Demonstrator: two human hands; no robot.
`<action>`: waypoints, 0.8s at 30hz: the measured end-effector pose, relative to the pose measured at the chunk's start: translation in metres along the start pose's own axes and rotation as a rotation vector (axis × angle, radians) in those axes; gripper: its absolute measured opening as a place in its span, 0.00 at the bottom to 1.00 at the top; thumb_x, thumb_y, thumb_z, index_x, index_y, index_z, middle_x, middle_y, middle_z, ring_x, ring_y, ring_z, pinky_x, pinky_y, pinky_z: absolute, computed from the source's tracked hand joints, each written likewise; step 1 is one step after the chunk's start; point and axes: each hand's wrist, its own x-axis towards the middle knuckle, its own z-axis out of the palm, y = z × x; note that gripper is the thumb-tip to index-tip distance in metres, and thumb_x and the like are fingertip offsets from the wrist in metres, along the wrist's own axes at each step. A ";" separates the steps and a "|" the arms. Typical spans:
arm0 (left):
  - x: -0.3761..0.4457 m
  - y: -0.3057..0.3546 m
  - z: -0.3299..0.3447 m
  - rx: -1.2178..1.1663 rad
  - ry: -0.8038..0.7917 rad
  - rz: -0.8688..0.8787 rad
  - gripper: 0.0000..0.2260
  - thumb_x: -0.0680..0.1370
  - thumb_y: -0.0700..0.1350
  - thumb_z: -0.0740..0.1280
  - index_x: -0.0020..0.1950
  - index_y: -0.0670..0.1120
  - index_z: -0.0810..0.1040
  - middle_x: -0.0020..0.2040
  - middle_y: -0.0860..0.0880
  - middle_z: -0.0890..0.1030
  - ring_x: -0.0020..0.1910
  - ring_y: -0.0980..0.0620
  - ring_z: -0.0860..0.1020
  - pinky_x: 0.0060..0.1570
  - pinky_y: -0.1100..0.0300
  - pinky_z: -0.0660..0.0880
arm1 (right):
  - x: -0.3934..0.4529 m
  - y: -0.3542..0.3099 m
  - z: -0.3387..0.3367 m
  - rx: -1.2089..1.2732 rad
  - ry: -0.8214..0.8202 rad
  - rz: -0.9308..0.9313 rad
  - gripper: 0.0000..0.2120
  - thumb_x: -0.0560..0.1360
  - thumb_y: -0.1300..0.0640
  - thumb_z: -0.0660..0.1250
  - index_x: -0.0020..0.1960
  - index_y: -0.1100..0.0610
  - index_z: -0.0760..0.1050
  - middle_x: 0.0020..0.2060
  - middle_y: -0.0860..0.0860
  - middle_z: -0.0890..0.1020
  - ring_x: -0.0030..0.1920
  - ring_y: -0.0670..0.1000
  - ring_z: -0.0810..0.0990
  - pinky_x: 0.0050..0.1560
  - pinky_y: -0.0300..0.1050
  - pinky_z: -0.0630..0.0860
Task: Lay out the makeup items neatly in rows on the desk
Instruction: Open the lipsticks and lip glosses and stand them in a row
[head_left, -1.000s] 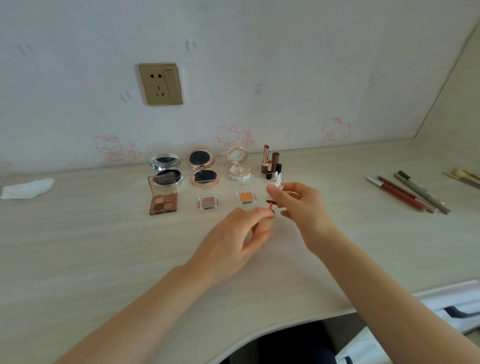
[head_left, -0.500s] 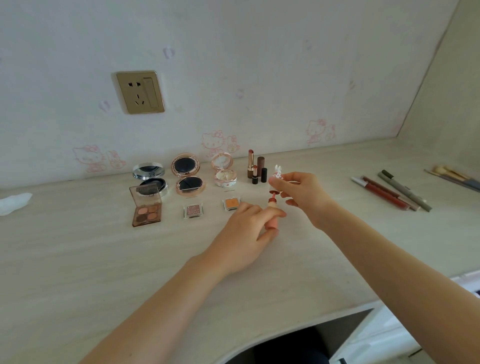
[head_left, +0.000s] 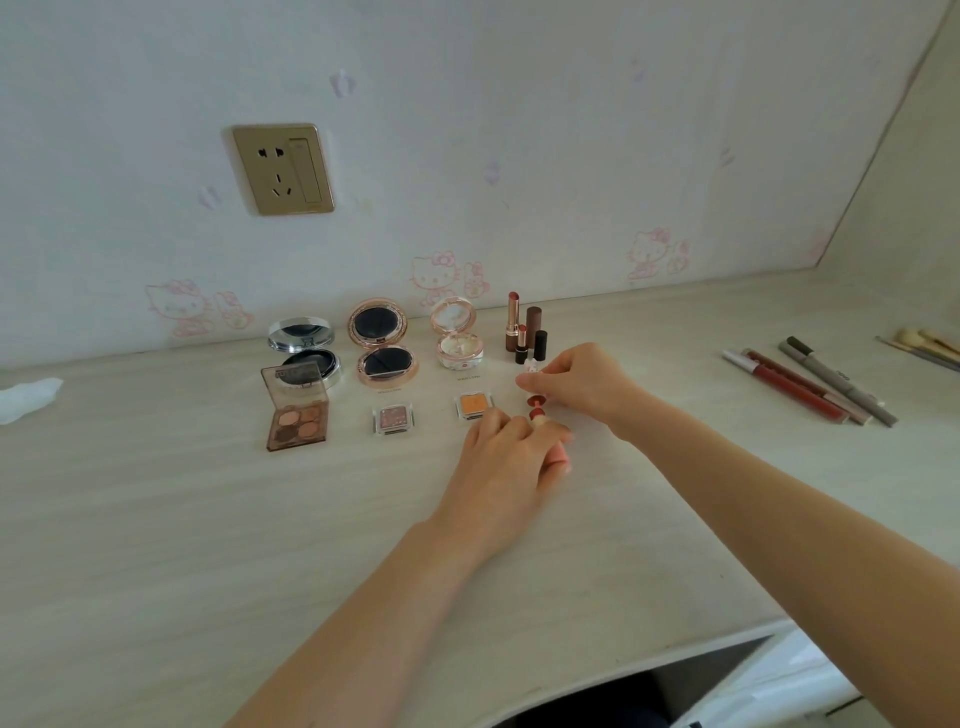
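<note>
My left hand (head_left: 511, 457) grips a small pink lip tube (head_left: 536, 415) standing on the desk (head_left: 156, 519). My right hand (head_left: 582, 387) pinches its white bunny-topped wand cap (head_left: 532, 368), whose red applicator tip hangs just above the tube's mouth. Behind stand open lipsticks (head_left: 524, 332). To the left lie two rows: three open compacts, silver (head_left: 304, 348), rose-gold (head_left: 382, 343) and pink (head_left: 457, 335), with an eyeshadow quad (head_left: 296, 410) and two single shadow pans (head_left: 393, 418) (head_left: 474, 405) in front.
Lip glosses and pencils (head_left: 810, 384) lie at the right of the desk, with brushes (head_left: 924, 343) beyond them. A crumpled white tissue (head_left: 26, 397) sits at the far left. A wall socket (head_left: 280, 169) is above. The desk's front edge curves inward.
Both hands moved toward the wall, to the right of the orange pan. The tube now stands on the desk, and the wand cap has come down close to its mouth.
</note>
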 end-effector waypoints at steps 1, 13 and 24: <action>-0.001 0.000 0.000 -0.004 0.003 -0.003 0.15 0.80 0.52 0.61 0.66 0.53 0.71 0.52 0.51 0.76 0.54 0.49 0.65 0.58 0.58 0.60 | 0.001 -0.002 0.002 -0.026 -0.005 -0.007 0.17 0.68 0.46 0.74 0.41 0.62 0.83 0.39 0.53 0.85 0.42 0.50 0.79 0.44 0.45 0.76; -0.005 -0.007 -0.003 -0.015 0.005 -0.066 0.14 0.80 0.52 0.59 0.65 0.56 0.73 0.47 0.56 0.73 0.55 0.51 0.64 0.63 0.59 0.58 | 0.009 -0.010 0.018 -0.216 -0.018 -0.105 0.17 0.68 0.48 0.73 0.44 0.63 0.82 0.41 0.58 0.83 0.40 0.52 0.78 0.40 0.44 0.74; -0.003 -0.004 0.001 0.003 0.017 -0.097 0.16 0.80 0.53 0.60 0.68 0.55 0.71 0.53 0.53 0.77 0.59 0.49 0.64 0.62 0.57 0.62 | 0.012 -0.008 0.022 -0.317 0.038 -0.132 0.18 0.69 0.46 0.71 0.46 0.61 0.81 0.49 0.58 0.83 0.48 0.52 0.80 0.47 0.48 0.78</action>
